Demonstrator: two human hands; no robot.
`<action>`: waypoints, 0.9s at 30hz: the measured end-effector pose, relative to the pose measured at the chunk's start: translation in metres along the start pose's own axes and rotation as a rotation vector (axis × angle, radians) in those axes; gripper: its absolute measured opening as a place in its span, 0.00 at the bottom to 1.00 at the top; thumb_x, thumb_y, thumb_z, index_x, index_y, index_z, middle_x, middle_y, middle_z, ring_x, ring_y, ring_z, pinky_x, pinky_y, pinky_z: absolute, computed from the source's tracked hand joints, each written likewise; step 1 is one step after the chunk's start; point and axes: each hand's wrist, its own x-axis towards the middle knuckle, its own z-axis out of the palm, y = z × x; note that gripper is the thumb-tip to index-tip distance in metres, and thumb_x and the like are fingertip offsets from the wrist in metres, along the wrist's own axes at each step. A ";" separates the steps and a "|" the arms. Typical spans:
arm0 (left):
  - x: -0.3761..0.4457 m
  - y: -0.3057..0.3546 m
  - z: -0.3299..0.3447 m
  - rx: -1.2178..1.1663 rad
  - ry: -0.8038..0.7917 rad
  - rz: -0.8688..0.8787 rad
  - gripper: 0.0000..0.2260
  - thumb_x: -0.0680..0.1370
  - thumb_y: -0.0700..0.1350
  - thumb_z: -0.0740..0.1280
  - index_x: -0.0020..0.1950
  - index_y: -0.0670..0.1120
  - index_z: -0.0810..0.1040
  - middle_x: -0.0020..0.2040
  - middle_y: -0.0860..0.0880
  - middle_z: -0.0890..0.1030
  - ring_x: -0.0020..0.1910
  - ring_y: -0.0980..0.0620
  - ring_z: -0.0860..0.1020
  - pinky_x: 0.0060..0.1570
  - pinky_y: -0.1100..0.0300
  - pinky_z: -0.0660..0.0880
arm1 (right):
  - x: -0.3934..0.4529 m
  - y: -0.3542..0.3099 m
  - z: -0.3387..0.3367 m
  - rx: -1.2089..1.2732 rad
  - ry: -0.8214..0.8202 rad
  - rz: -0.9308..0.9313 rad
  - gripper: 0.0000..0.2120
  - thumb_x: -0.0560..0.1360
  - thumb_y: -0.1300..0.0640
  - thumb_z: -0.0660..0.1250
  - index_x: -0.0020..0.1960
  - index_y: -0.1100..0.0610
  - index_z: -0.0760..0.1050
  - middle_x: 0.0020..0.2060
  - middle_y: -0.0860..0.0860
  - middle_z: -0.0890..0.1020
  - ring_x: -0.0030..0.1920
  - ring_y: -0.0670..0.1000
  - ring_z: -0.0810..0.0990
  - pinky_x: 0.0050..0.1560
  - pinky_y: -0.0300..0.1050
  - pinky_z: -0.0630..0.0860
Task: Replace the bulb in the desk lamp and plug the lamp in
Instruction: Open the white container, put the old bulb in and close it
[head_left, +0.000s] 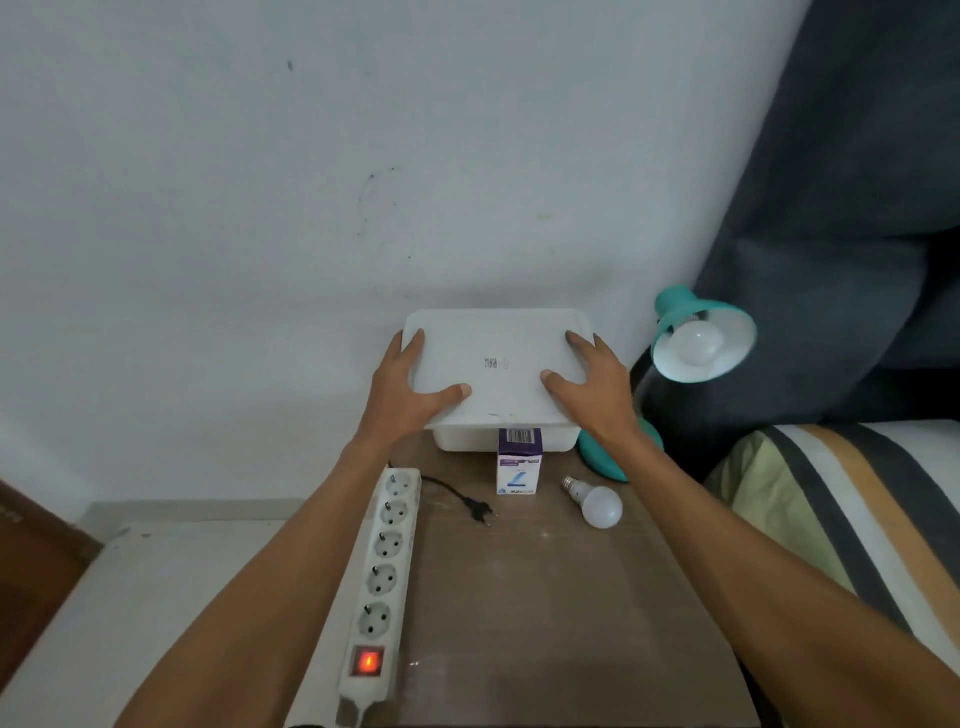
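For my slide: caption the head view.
Both hands hold a white lidded box beside a teal desk lamp.

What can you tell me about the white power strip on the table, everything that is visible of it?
The power strip is a long white bar, plastic by its look, lying flat along the left edge of the brown table, its length running away from the person. It has five round sockets in a row, all empty. At its near end a red rocker switch glows, so it seems to be on. A white cable leaves the near end. The lamp's black plug lies loose beside it, not inserted. Neither hand touches it.
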 end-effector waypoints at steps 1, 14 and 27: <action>-0.011 0.000 -0.002 0.003 0.004 0.001 0.46 0.71 0.53 0.80 0.82 0.44 0.61 0.81 0.48 0.61 0.71 0.61 0.59 0.68 0.67 0.58 | -0.011 -0.001 -0.002 -0.001 0.007 -0.002 0.33 0.73 0.46 0.71 0.75 0.52 0.66 0.75 0.58 0.65 0.74 0.58 0.64 0.74 0.54 0.62; -0.188 -0.024 0.044 0.059 -0.078 -0.163 0.49 0.69 0.64 0.78 0.83 0.50 0.60 0.84 0.49 0.57 0.81 0.46 0.59 0.79 0.47 0.58 | -0.185 0.067 -0.004 -0.081 -0.001 0.134 0.32 0.73 0.46 0.72 0.74 0.49 0.68 0.72 0.55 0.69 0.69 0.58 0.70 0.69 0.57 0.70; -0.262 -0.068 0.086 0.189 -0.258 -0.291 0.49 0.73 0.64 0.74 0.84 0.51 0.51 0.85 0.48 0.46 0.84 0.45 0.49 0.81 0.49 0.53 | -0.266 0.125 0.023 -0.291 -0.110 0.220 0.33 0.73 0.47 0.71 0.75 0.56 0.68 0.76 0.56 0.63 0.79 0.59 0.51 0.77 0.56 0.55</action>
